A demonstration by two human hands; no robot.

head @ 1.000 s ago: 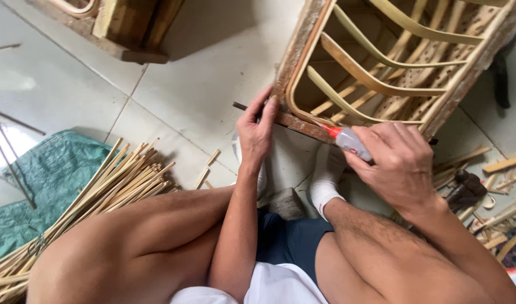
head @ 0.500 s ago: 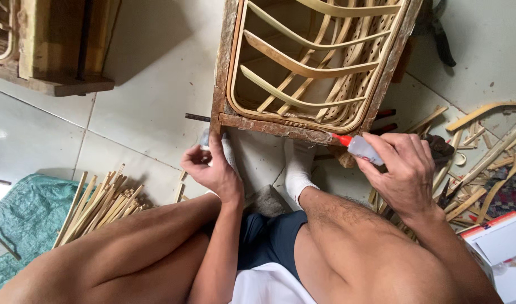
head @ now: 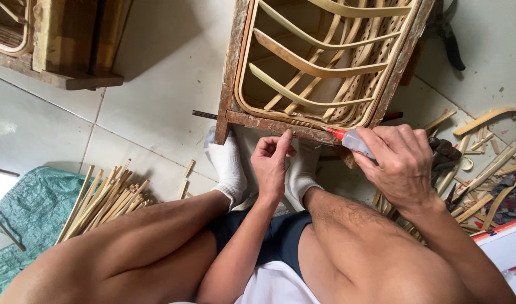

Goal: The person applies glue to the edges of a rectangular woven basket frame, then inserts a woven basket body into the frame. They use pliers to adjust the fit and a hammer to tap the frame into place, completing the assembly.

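Bamboo splints (head: 103,197) lay in a loose bundle at the left of the tiled floor (head: 156,101), half over a green tarpaulin (head: 27,208), and a second wooden frame (head: 55,45) stood at the top left corner. The person sat with white-socked feet (head: 228,163) braced against the near rail of a rough wooden frame (head: 269,121), its opening filled with bent cane ribs (head: 308,67) and a patch of open weave on the right side.

The left hand (head: 272,163) rested just below that near rail, fingers curled narrow with the thumb tip up against the wood; whether it pinched anything I could not tell. The right hand (head: 401,163) was closed around a small clear glue bottle (head: 353,141), whose red nozzle touched the near rail close to its right end, where the cane loop meets the wood.

By my judgement the ribs and weave were already set in place and the gluing along the near rail was under way; I could see no glue line, so how much of the joint remained was unclear. Offcuts (head: 488,174) littered the floor at the right, beside dark pliers (head: 446,34) near the frame's far corner.
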